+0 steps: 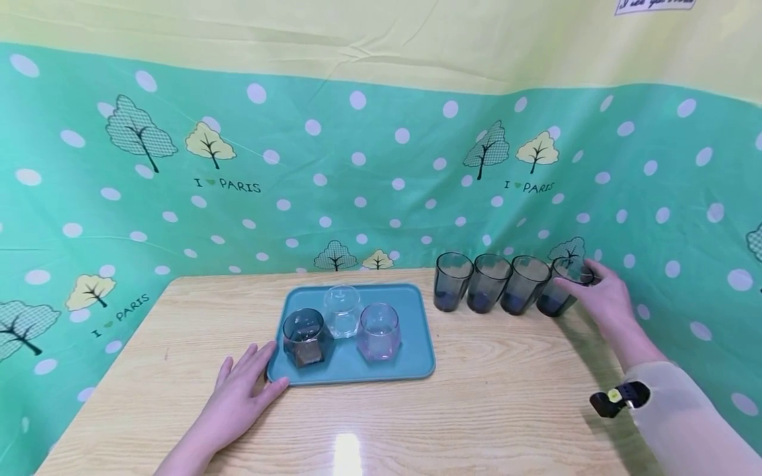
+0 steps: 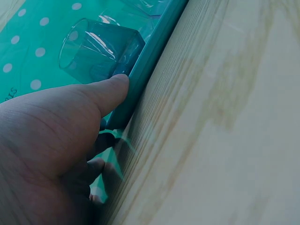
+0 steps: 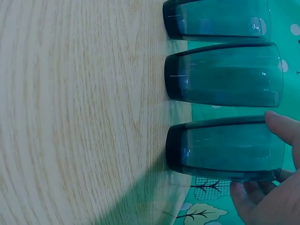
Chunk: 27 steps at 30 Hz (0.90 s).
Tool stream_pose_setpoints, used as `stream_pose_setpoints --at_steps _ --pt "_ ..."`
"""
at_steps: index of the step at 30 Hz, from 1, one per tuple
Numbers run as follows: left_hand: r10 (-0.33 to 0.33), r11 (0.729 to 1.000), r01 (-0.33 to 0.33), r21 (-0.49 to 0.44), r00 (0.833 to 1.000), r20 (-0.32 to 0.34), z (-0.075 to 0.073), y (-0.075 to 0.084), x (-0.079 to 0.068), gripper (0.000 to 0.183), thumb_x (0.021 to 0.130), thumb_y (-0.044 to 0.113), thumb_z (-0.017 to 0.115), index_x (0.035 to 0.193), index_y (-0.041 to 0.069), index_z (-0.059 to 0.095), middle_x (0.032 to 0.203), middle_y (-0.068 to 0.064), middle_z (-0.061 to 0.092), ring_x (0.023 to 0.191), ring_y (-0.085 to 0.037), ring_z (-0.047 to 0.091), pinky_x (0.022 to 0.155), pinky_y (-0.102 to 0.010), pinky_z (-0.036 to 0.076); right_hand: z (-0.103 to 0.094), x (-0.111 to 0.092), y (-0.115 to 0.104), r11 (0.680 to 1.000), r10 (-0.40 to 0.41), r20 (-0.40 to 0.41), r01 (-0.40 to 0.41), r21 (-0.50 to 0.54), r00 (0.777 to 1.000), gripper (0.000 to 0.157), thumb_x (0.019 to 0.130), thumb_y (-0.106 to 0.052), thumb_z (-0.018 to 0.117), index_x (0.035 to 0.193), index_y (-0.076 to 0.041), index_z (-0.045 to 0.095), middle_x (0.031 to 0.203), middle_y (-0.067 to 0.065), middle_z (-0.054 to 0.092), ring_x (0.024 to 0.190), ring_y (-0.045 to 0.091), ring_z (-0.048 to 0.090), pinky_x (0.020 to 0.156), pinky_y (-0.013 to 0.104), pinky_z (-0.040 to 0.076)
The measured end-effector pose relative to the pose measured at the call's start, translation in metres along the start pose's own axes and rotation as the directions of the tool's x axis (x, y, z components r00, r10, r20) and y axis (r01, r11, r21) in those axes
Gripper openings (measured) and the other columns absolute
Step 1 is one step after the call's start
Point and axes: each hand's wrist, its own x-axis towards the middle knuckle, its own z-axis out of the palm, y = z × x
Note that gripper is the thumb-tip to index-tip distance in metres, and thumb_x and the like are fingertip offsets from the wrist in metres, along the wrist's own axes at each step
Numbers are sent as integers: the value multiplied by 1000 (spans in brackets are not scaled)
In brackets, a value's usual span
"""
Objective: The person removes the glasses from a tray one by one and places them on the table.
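At the front left corner of a blue tray [image 1: 411,370], my left hand [image 1: 241,396] lies with spread, fairly straight fingers. Its thumb [image 2: 115,89] touches the front rim and its index finger is at the left side. A dark faceted glass [image 1: 306,340], a clear glass [image 1: 342,314] and a pinkish glass [image 1: 379,334] stand on the tray. Over at the right, my right hand [image 1: 604,297] grips the rightmost tall dark glass [image 3: 225,147] near its rim, thumb on one side and fingers on the other. That glass stands upright at the end of a row.
Several tall dark glasses make up the row along the back of the wooden table [image 1: 494,396]; the neighbouring glass [image 1: 525,285] is close beside the gripped one. A green dotted curtain [image 1: 357,165] hangs behind the table and along its sides.
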Motion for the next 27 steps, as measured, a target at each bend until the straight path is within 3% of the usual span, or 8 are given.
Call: stream_pose_setpoints --at_steps 8,14,27 --pt "-1 1000 1 2 1000 -3 0 1 -1 81 108 44 73 166 -4 43 165 -30 48 159 -57 27 126 -78 4 0 -1 1 999 -40 13 39 20 999 115 100 -52 82 178 -14 6 179 31 13 160 62 16 126 77 21" --pt "13 1000 -13 8 1000 -13 0 1 -1 80 108 43 73 166 -4 43 164 -31 49 159 -58 28 126 -78 4 -4 -5 -2 999 -37 12 37 37 999 116 100 -52 82 178 -16 3 182 22 5 163 58 8 128 76 16" --pt "12 1000 -12 -2 1000 -8 -1 0 0 82 108 44 73 167 -3 41 165 -30 47 160 -57 26 127 -77 3 -11 -30 -46 991 -132 -79 131 -26 988 113 100 -56 80 179 -23 7 184 17 7 166 52 10 127 77 17"
